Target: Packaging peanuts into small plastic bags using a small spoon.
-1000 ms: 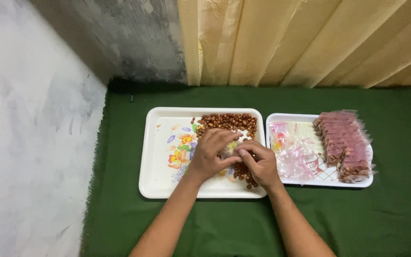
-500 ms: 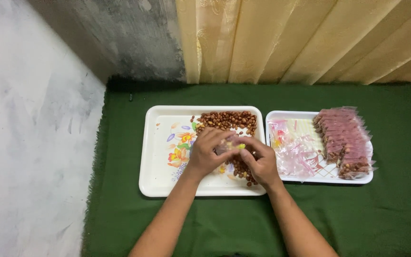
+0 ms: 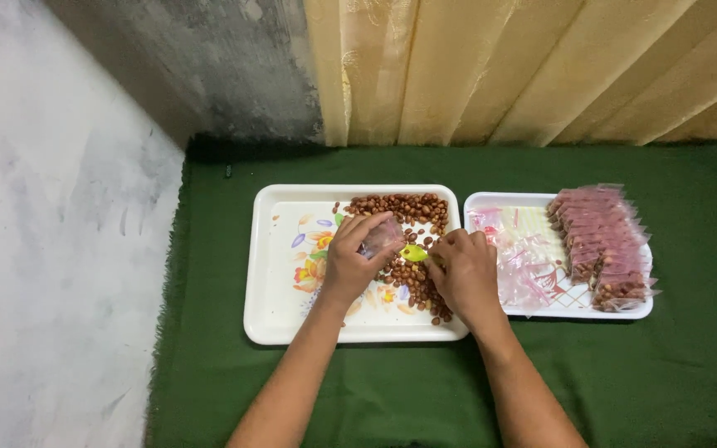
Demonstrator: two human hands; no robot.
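Note:
My left hand (image 3: 348, 264) holds a small clear plastic bag (image 3: 381, 236) pinched between thumb and fingers, above a white flower-patterned tray (image 3: 280, 290). Brown peanuts (image 3: 400, 210) lie heaped on the tray's right half. My right hand (image 3: 463, 278) rests palm down on the peanuts at the tray's right side, fingers bent and touching them near a small yellow-green scoop (image 3: 414, 252). Whether it grips any peanuts is hidden under the fingers.
A second white tray (image 3: 491, 202) on the right holds loose empty clear bags (image 3: 524, 257) and a row of several filled peanut packets (image 3: 603, 245). Both trays sit on a green cloth (image 3: 624, 373). A grey wall is at left, a yellow curtain behind.
My hands have separated. The left hand lifted the small bag up and left; the right hand moved right and lowered onto the peanuts.

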